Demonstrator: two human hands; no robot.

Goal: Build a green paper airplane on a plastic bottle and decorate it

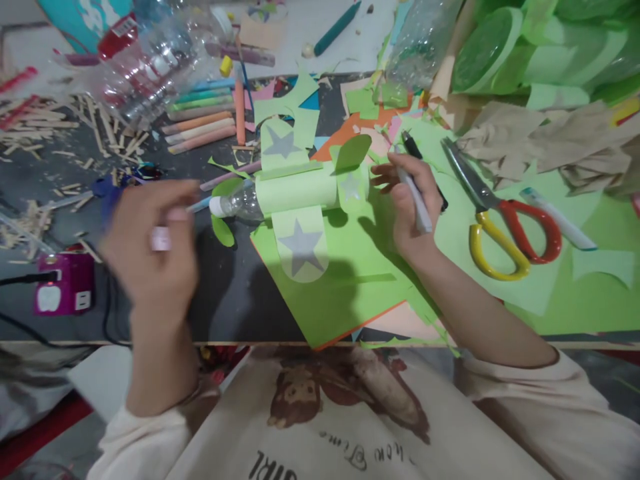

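My left hand (pixel 157 243) is raised left of the bottle plane, smeared by motion, its fingers curled around a small pale pink piece (pixel 161 239) too blurred to name. My right hand (pixel 413 200) grips a light grey marker (pixel 415 199), close to the plane's tail. Between the hands lies a clear plastic bottle (pixel 245 202) with a white cap, wrapped in light green paper (pixel 297 192) with wings. Grey stars mark the upper wing (pixel 283 142), the lower wing (pixel 302 247) and the tail. Green propeller blades (pixel 223 231) sit by the cap. Neither hand touches the plane.
Scissors (pixel 500 207) with red and yellow handles lie right of my right hand, near a black pen (pixel 413 145). Green sheets (pixel 345 280) spread beneath the plane. Sticks, coloured pens (pixel 200 127) and clear bottles fill the back left; a purple socket box (pixel 64 285) stands left.
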